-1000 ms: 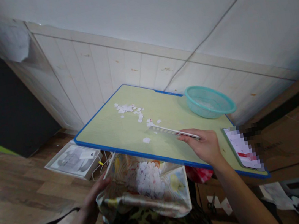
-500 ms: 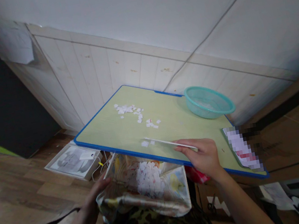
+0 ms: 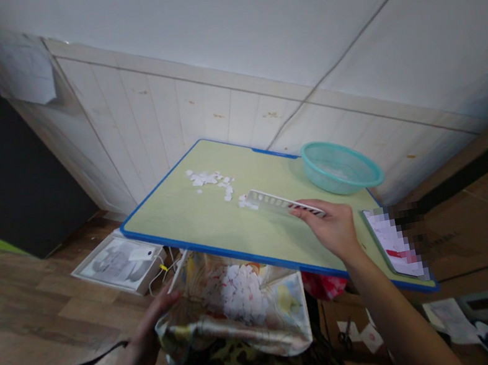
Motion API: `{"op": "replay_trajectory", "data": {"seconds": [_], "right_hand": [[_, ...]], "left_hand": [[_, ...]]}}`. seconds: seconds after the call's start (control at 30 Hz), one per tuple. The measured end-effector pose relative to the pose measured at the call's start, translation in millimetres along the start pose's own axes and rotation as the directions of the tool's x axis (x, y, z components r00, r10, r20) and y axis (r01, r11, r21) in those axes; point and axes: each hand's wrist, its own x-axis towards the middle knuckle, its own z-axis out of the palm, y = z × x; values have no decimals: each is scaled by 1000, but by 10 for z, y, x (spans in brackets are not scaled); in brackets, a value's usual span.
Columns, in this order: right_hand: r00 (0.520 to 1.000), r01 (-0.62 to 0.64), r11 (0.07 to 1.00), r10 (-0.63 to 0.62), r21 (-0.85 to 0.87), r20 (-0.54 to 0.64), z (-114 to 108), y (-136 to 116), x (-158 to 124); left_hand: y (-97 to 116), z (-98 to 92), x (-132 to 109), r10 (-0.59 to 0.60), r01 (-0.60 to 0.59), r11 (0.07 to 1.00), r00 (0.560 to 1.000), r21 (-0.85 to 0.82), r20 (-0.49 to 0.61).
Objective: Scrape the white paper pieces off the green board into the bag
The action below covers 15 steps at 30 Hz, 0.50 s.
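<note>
My right hand point(image 3: 333, 226) is closed on one end of a white flat strip with a row of slots point(image 3: 270, 198). The strip's far end is beside a small group of white paper scraps point(image 3: 247, 201) on the green tabletop point(image 3: 174, 217). A larger pile of paper scraps point(image 3: 208, 178) lies farther left. My left hand point(image 3: 164, 306) grips the left side of a patterned, film-lined bin point(image 3: 286, 301). This bin sits at my lap just below the table's blue front edge, and many paper scraps point(image 3: 241, 290) lie inside it.
A turquoise mesh basket point(image 3: 343, 168) stands at the table's back right. Near the right edge lies a flat phone-like object point(image 3: 392, 247), partly pixelated. On the floor to the left is an open white box point(image 3: 119, 264) with cables beside it. Scissors point(image 3: 345, 336) lie below the table.
My right hand has moved the strip away from me and tilted it, so its slots now show. Two scraps near the front edge are gone from the tabletop. My left hand stays put.
</note>
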Motion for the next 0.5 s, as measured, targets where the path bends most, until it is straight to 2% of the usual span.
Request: {"op": "replay_trajectory", "data": {"seconds": [0.1,0.23,0.37,0.5], "right_hand": [[997,-6,1000,4,28,71,34,58,16],[992,-34,997,25,70,124,-37,-46,-81],[995,-52,994,43,96,93,-104,-138,-119],[994,-55,990,41,129,105,-60,-135,-44]], "left_hand": [[-9,-13,18,-3,3,1000,1000,-8,3],[10,15,-15,7,-7,1000,1000,-10,-17],[19,18,-24,25,-25,1000,1000,-10,18],[20,3,-7,0,0,1000,1000,0,24]]}}
